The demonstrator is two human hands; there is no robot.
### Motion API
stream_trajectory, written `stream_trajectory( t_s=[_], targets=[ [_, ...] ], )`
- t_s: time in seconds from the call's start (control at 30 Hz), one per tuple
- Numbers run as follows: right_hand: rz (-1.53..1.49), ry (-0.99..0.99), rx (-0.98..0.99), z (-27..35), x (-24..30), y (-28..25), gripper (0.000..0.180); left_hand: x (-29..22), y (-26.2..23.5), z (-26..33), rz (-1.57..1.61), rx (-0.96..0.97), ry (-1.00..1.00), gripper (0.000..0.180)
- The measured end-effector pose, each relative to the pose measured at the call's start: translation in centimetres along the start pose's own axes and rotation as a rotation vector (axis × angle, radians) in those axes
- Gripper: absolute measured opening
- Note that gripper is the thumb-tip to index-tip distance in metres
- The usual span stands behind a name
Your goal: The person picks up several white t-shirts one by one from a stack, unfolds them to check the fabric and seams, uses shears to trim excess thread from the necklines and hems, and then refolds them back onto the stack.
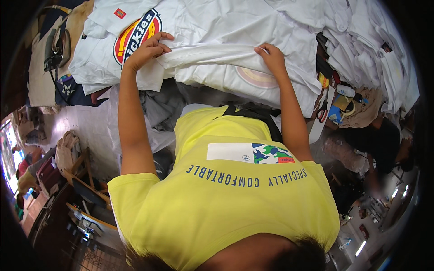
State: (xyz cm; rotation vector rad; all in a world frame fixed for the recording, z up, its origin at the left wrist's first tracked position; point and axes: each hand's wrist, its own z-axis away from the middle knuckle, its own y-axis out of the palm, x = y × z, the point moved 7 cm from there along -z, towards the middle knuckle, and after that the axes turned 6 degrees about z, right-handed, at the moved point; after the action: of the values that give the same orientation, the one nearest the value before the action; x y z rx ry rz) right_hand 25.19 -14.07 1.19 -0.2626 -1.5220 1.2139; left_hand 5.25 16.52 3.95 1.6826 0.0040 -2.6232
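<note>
A white T-shirt (212,57) lies on the work table in front of me, its near edge raised in a long fold between my hands. At the left end of that fold, my left hand (149,49) pinches the cloth, with the index finger stretched out past it. My right hand (272,58) grips the other end between thumb and fingers. Below the fold a faint round print (257,77) shows through the cloth. Next to my left hand, a white T-shirt with a red and yellow printed emblem (128,39) lies spread out.
An iron (62,45) rests on a beige cloth at the far left. Piled white shirts (361,49) cover the right side. Scissors (322,112), a white ruler-like strip (318,128) and a tape roll (348,108) lie at the table's right edge. A wooden chair (88,189) stands behind left.
</note>
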Motion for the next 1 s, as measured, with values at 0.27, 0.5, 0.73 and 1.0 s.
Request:
stream_trajectory(
  t_s=[0.27, 0.5, 0.73, 1.0],
  targets=[
    [-0.093, 0.058, 0.159, -0.1, -0.7, 0.2, 0.028, 0.8, -0.2, -0.3, 0.043, -0.041, 0.026, 0.042],
    [-0.240, 0.020, 0.458, 2.2, -0.6, -2.5, 0.025, 0.8, -0.1, -0.4, -0.004, -0.058, 0.008, 0.041],
    [0.083, -0.015, 0.376, 4.7, -4.4, -6.7, 0.032, 1.4, 0.0, -0.9, 0.023, -0.085, -0.024, 0.042],
    [0.145, 0.007, 0.316, 5.4, -7.1, -8.3, 0.035, 1.5, 0.3, -1.1, 0.058, -0.155, -0.025, 0.042]
  ],
)
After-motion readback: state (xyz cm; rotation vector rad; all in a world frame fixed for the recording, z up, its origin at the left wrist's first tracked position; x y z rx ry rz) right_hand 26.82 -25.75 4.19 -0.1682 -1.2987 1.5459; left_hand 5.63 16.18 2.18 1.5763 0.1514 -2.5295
